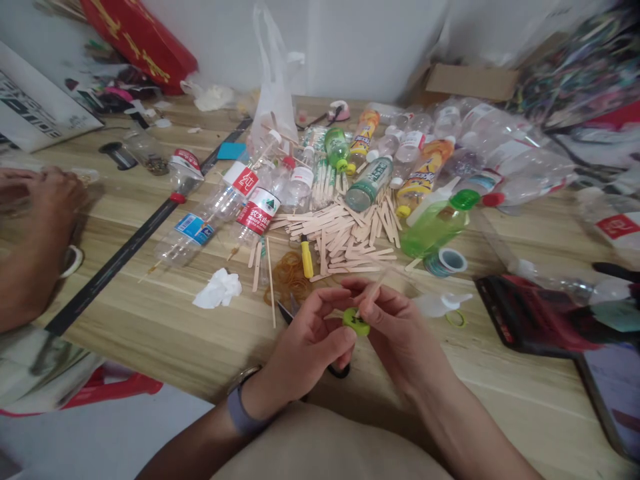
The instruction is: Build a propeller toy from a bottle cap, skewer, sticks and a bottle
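Observation:
My left hand (313, 340) pinches a small green bottle cap (356, 322) between thumb and fingers, low over the wooden table (165, 333). My right hand (395, 327) grips a thin wooden stick (373, 293), its tip pressed into the cap's centre. A watch band wraps my left wrist. Just beyond my hands lie a heap of flat craft sticks (345, 233), a pile of rubber bands (290, 273), a yellow-handled tool (306, 257) and scissors (290, 310) partly under my left hand.
Several empty plastic bottles (240, 207) spread across the table's middle and far right, with a green bottle (435, 223) and a tape roll (446, 261). A long black ruler (125, 250) runs diagonally. Another person's hands (35, 233) rest at the left edge. A crumpled tissue (219, 289) lies nearby.

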`<action>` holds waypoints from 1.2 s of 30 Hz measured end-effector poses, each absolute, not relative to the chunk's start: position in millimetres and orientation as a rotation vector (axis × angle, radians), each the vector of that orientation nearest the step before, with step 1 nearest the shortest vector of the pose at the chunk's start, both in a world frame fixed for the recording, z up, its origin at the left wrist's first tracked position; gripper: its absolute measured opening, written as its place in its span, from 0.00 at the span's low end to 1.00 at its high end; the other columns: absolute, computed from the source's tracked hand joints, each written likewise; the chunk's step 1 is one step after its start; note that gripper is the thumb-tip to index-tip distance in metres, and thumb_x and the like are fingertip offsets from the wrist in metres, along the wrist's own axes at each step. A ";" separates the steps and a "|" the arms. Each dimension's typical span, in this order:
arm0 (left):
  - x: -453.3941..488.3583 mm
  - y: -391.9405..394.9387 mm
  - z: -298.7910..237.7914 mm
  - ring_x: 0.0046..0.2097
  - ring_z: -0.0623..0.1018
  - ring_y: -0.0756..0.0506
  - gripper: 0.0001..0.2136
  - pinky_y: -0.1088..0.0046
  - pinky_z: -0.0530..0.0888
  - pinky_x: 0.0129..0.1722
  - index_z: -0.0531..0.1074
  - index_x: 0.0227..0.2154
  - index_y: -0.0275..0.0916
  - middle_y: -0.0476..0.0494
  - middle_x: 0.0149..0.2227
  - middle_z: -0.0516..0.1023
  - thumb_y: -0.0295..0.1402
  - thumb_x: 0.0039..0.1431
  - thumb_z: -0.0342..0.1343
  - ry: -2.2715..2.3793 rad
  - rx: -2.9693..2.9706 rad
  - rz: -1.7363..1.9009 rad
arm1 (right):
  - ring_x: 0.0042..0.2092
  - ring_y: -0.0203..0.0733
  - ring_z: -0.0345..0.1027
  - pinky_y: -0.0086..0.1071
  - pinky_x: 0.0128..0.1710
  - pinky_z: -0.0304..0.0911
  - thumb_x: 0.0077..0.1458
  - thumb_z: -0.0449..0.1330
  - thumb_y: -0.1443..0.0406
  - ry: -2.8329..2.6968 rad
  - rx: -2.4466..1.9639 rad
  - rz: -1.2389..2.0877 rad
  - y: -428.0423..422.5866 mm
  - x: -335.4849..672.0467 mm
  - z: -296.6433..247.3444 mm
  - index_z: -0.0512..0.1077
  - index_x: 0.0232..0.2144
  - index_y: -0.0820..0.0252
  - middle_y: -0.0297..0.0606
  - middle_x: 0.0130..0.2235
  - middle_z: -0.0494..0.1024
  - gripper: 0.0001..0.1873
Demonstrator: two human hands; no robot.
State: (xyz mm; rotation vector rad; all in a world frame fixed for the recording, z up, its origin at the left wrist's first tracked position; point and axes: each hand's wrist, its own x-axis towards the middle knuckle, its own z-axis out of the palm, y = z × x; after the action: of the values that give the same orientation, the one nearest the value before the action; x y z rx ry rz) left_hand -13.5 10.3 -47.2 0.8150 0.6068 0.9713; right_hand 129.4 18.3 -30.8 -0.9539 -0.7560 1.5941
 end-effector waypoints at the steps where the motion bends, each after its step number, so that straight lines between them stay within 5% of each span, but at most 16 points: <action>1: -13.7 10.2 -47.3 0.23 0.69 0.56 0.16 0.79 0.67 0.23 0.68 0.47 0.42 0.51 0.34 0.74 0.37 0.58 0.64 0.616 0.811 0.963 | 0.42 0.43 0.71 0.34 0.38 0.69 0.41 0.76 0.55 -0.739 -0.958 1.596 18.0 129.3 -30.7 0.78 0.26 0.55 0.37 0.44 0.78 0.14; 6: -14.4 11.2 -44.6 0.23 0.70 0.58 0.16 0.80 0.65 0.20 0.69 0.47 0.41 0.44 0.45 0.75 0.36 0.58 0.63 0.655 0.792 0.975 | 0.45 0.47 0.71 0.38 0.40 0.70 0.51 0.68 0.48 -0.766 -0.876 1.649 12.7 128.2 -35.5 0.80 0.42 0.53 0.42 0.48 0.77 0.21; 10: -14.2 12.6 -44.1 0.22 0.70 0.59 0.15 0.81 0.65 0.19 0.70 0.47 0.41 0.46 0.43 0.74 0.35 0.59 0.63 0.642 0.806 0.982 | 0.44 0.44 0.71 0.34 0.36 0.71 0.55 0.67 0.54 -0.775 -0.882 1.638 11.9 127.1 -37.8 0.81 0.35 0.53 0.40 0.50 0.76 0.11; 14: -13.6 12.1 -45.0 0.22 0.70 0.58 0.15 0.81 0.65 0.18 0.68 0.45 0.41 0.47 0.41 0.75 0.36 0.58 0.64 0.650 0.787 0.976 | 0.41 0.38 0.71 0.27 0.37 0.71 0.47 0.74 0.60 -0.683 -0.862 1.609 14.2 126.4 -35.1 0.76 0.23 0.57 0.35 0.42 0.77 0.12; 20: -13.3 11.9 -43.5 0.21 0.70 0.59 0.15 0.82 0.64 0.18 0.68 0.44 0.40 0.48 0.40 0.75 0.36 0.57 0.64 0.668 0.761 0.988 | 0.36 0.43 0.73 0.32 0.24 0.70 0.55 0.67 0.54 -0.726 -0.816 1.737 9.5 126.8 -39.5 0.76 0.46 0.53 0.42 0.46 0.76 0.18; 25: -14.2 13.0 -45.6 0.20 0.68 0.58 0.16 0.82 0.64 0.18 0.68 0.46 0.40 0.49 0.36 0.75 0.38 0.58 0.64 0.667 0.794 0.980 | 0.49 0.47 0.70 0.33 0.35 0.73 0.55 0.67 0.56 -0.727 -0.883 1.656 11.0 125.1 -38.7 0.81 0.35 0.56 0.42 0.52 0.75 0.11; 28: -13.7 12.9 -47.6 0.20 0.68 0.58 0.17 0.81 0.64 0.18 0.67 0.46 0.40 0.51 0.33 0.75 0.38 0.57 0.64 0.694 0.801 0.962 | 0.39 0.43 0.73 0.32 0.30 0.73 0.51 0.70 0.58 -0.695 -0.847 1.683 12.7 123.1 -36.4 0.79 0.34 0.54 0.38 0.44 0.78 0.09; 31: -12.7 12.8 -48.3 0.20 0.68 0.57 0.17 0.82 0.64 0.17 0.66 0.44 0.40 0.51 0.32 0.74 0.39 0.57 0.65 0.696 0.772 0.965 | 0.27 0.38 0.72 0.31 0.21 0.70 0.47 0.73 0.54 -0.714 -0.766 1.810 11.2 121.0 -35.5 0.76 0.46 0.48 0.36 0.42 0.77 0.23; 36: -12.3 13.3 -46.4 0.20 0.68 0.60 0.15 0.83 0.63 0.16 0.67 0.43 0.40 0.49 0.40 0.74 0.37 0.58 0.64 0.648 0.763 0.988 | 0.26 0.36 0.71 0.29 0.23 0.70 0.54 0.68 0.53 -0.746 -0.745 1.813 6.9 119.0 -36.8 0.74 0.53 0.52 0.40 0.40 0.78 0.25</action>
State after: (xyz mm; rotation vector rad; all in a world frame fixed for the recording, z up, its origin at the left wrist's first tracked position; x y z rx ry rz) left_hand -12.3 13.3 -46.4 0.7630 0.6475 0.9885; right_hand 119.0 6.9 -36.8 -0.7455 -0.7456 1.8129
